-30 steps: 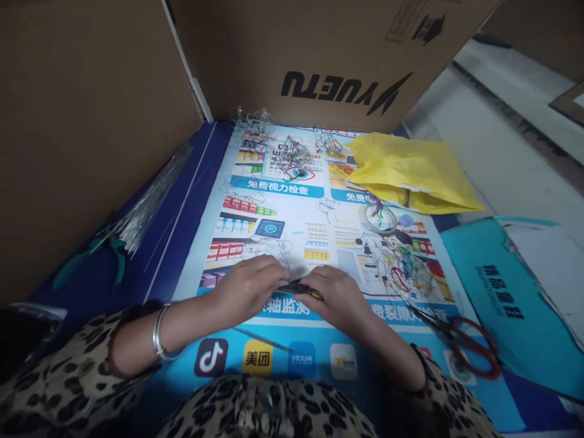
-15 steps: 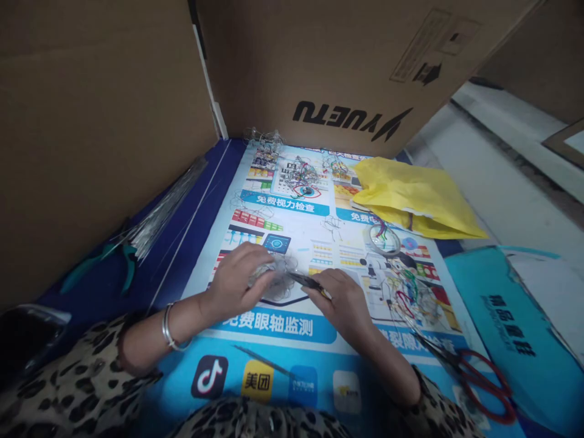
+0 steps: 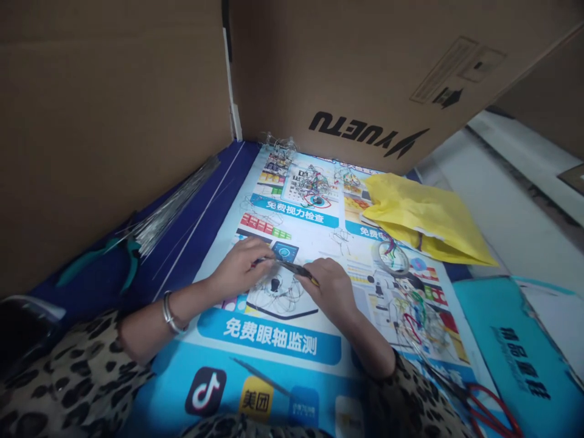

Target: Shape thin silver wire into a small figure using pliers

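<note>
My right hand is closed around needle-nose pliers with dark jaws and a bit of yellow at the handle. The jaws point left and reach the fingertips of my left hand. That hand is pinched on thin wire, whose ends are too fine to follow. Below the jaws hangs or lies a loose tangle of fine wire; I cannot tell whether it touches the printed sheet. A silver bangle circles my left wrist.
Cardboard walls stand behind and left. Straight wires and teal-handled pliers lie left. Coloured wire bundles, a clear tape roll, a yellow bag, red-handled scissors and a teal card surround the printed sheet.
My view has shifted slightly. My left fingers and the plier jaws have come together above the wire tangle, which now shows lower and more openly beneath them.
</note>
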A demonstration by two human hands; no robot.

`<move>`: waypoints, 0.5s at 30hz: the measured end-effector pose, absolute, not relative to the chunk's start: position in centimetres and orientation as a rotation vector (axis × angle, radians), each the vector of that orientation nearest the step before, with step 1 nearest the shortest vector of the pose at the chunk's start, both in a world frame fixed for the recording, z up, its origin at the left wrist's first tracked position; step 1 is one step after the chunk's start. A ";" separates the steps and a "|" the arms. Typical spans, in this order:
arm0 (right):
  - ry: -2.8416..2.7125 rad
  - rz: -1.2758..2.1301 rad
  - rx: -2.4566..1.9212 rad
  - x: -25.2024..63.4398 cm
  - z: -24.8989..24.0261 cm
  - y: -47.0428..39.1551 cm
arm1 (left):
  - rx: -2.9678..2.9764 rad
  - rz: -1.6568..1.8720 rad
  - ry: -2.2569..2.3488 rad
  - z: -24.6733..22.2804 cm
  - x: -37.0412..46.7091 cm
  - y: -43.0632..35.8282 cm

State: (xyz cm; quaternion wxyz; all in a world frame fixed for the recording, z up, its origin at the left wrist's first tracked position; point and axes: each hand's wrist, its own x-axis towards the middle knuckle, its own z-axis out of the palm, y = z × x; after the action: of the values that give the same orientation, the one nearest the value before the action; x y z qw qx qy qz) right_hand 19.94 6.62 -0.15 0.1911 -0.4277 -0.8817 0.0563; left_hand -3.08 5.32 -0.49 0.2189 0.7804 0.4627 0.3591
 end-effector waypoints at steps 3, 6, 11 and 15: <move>-2.496 0.162 -1.194 19.9 -0.3 6.8 | 2.168 0.955 1.289 -0.3 -2.9 5.4; -2.504 0.156 -1.211 19.7 -0.4 7.0 | 2.186 0.905 1.303 -0.1 -2.8 5.3; -2.502 0.184 -1.244 19.6 -0.5 7.1 | 2.222 0.888 1.296 0.0 -2.7 5.2; -2.493 0.193 -1.238 19.6 -0.5 7.0 | 2.230 0.937 1.262 -0.1 -2.7 5.1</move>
State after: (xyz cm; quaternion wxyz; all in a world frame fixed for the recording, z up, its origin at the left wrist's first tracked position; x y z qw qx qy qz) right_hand 19.64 6.96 -0.53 0.1748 -0.4370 -0.8797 0.0681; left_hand -2.70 5.09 -0.12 0.2052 0.8000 0.4526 0.3363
